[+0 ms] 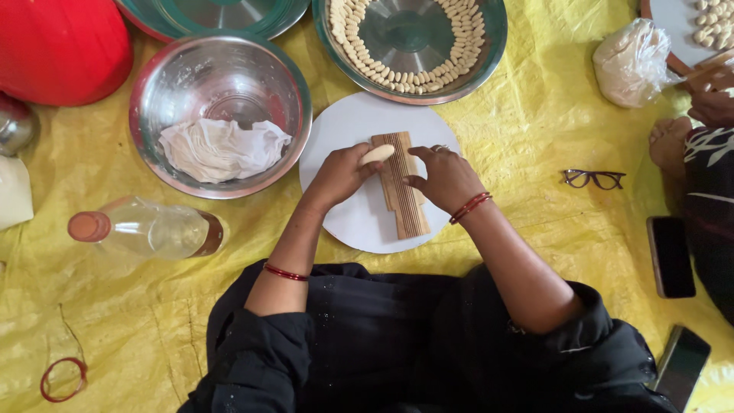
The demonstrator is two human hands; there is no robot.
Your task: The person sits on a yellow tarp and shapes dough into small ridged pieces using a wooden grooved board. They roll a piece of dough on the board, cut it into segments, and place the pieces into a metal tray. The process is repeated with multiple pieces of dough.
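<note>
- My left hand [340, 176] pinches a small dough piece [377, 154] at the ridged wooden board's [403, 186] far left edge.
- My right hand [447, 177] rests on the board, fingers loosely curled, holding nothing.
- Board lies on a white round plate [348, 122].

Left hand [340, 174] curled, fingers pinching; right hand [446, 177] arched, fingertips down.

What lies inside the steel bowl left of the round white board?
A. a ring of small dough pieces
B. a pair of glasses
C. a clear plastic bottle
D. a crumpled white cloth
D: the round steel bowl holds only a crumpled white cloth; the ring of small dough pieces sits in the other steel tray.
</note>
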